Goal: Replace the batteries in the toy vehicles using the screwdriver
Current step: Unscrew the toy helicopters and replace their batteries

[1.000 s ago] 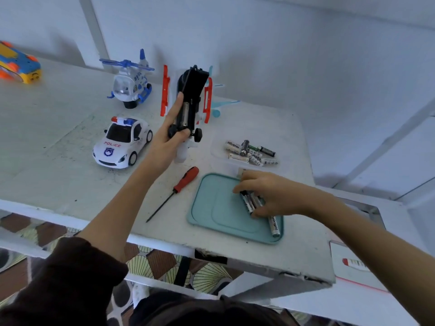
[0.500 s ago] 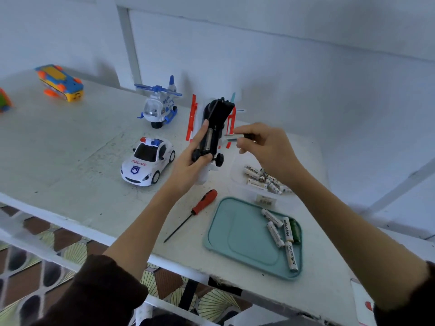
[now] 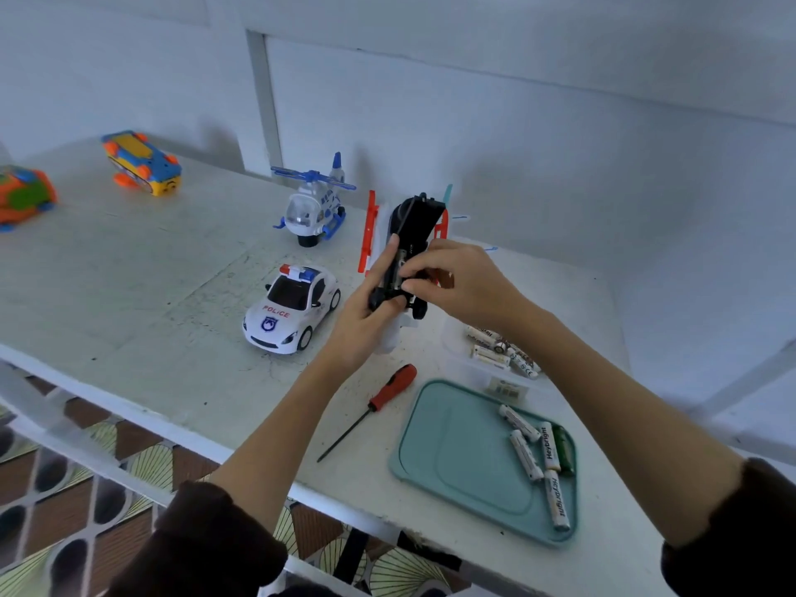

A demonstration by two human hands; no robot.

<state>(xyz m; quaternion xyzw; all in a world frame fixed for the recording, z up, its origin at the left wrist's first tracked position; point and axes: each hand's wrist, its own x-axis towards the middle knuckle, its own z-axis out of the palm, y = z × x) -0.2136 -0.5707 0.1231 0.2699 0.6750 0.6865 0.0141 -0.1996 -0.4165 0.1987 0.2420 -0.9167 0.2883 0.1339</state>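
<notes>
Toy [image 3: 415, 226] upturned above desk's far edge, gripped by your left hand [image 3: 366, 321] | right hand [image 3: 463, 280] pinching something at its underside | seat battery flat, match polarity, steady the toy.

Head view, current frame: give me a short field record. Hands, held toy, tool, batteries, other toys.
left hand: grips the upturned toy plane from below, black underside facing the camera
right hand: fingertips pinched at the plane's open battery bay; what they hold is hidden
screwdriver: lying on the table, red handle, untouched
teal tray: five loose batteries at its right side
clear tub: more batteries inside, behind the tray
other toys: police car, helicopter, two colourful vehicles far left
</notes>
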